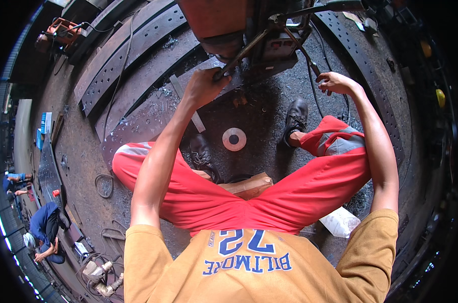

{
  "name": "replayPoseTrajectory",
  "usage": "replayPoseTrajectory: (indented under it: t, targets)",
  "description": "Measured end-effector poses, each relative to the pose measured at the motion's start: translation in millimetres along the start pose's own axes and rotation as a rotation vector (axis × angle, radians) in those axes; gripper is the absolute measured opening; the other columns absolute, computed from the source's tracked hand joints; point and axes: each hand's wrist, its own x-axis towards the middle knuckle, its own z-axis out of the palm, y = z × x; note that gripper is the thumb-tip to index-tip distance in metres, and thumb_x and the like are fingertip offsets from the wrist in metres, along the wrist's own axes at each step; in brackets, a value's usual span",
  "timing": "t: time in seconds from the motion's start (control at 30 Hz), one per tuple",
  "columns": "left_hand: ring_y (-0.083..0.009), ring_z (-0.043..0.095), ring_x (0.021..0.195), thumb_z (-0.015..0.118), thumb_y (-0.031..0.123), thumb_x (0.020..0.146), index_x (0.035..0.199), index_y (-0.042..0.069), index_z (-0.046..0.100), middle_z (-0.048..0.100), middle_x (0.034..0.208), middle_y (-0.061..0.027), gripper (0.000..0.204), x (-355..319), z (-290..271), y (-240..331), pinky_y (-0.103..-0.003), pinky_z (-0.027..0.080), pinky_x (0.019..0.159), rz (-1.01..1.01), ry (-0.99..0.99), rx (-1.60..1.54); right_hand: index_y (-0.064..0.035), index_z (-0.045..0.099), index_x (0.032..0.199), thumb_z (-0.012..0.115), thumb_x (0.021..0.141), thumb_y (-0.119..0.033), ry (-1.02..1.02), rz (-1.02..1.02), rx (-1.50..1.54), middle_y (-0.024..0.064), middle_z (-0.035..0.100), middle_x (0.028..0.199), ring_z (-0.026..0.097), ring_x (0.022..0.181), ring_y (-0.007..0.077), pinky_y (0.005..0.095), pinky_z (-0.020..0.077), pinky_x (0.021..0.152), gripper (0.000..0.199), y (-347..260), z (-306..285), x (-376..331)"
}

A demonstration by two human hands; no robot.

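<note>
A drilling machine with a dull orange body (214, 22) stands on the dark steel plates in front of me. Long spoke levers branch from a hub (277, 20) on its side. My left hand (203, 87) is closed round the dark end of one lever (246, 51), which slants down toward me. Beside the tip of another lever (304, 52), my right hand (337, 84) has its fingers loosely bent and apart. Whether a fingertip touches that tip is hard to tell. The drill's lower end is hidden behind the body and the levers.
A pale ring-shaped disc (240, 139) lies between my shoes. A flat bar (191, 108) rests near my left forearm. Perforated steel plates (133, 55) and metal shavings surround me, with cables (324, 45) at right. Two people (47, 227) work far left.
</note>
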Motion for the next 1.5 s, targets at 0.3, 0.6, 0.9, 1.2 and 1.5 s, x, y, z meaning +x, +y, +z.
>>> replayPoseTrajectory:
  t: [0.3,0.6,0.9,1.2,1.5]
  targets:
    - [-0.0410,0.066,0.070,0.069,0.039,0.087,0.089,0.001,0.070,0.064,0.069,-0.0234,0.038,1,-1,3,-0.046,0.049,0.067,-0.009,-0.019,0.005,-0.0013,0.061,0.125,0.061,0.095,-0.022,0.016,-0.010,0.019,0.0122,0.071,0.093,0.069,0.082,0.0190,0.0339,0.0578,0.070,0.036,8,2,4]
    - [-0.0423,0.067,0.077,0.068,0.041,0.087,0.092,0.001,0.070,0.066,0.073,-0.0244,0.040,0,-1,4,-0.047,0.050,0.070,-0.008,-0.011,0.012,-0.0014,0.061,0.124,0.062,0.095,-0.024,0.013,-0.009,0.012,0.0123,0.071,0.092,0.069,0.081,0.0189,0.0338,0.0575,0.070,0.036,6,1,3]
    - [-0.0247,0.057,0.056,0.069,0.041,0.088,0.087,-0.001,0.068,0.060,0.062,-0.0180,0.041,-1,1,0,-0.041,0.046,0.060,0.022,0.017,0.007,-0.0019,0.062,0.124,0.062,0.094,-0.023,0.021,-0.018,0.020,0.0122,0.071,0.092,0.069,0.082,0.0188,0.0330,0.0576,0.070,0.037,3,1,0]
    - [-0.0238,0.055,0.055,0.070,0.040,0.088,0.086,0.000,0.068,0.059,0.061,-0.0172,0.040,-1,2,-1,-0.041,0.046,0.060,0.019,0.020,0.008,-0.0018,0.060,0.126,0.061,0.095,-0.021,-0.001,-0.027,0.007,0.0125,0.071,0.095,0.069,0.082,0.0189,0.0337,0.0580,0.071,0.036,4,1,2]
    - [-0.0429,0.066,0.077,0.068,0.041,0.087,0.091,0.001,0.070,0.065,0.074,-0.0248,0.040,-1,-3,6,-0.048,0.049,0.069,-0.033,-0.035,0.023,-0.0013,0.057,0.129,0.060,0.095,-0.018,-0.022,-0.035,0.012,0.0143,0.072,0.099,0.070,0.082,0.0198,0.0346,0.0578,0.071,0.038,10,1,7]
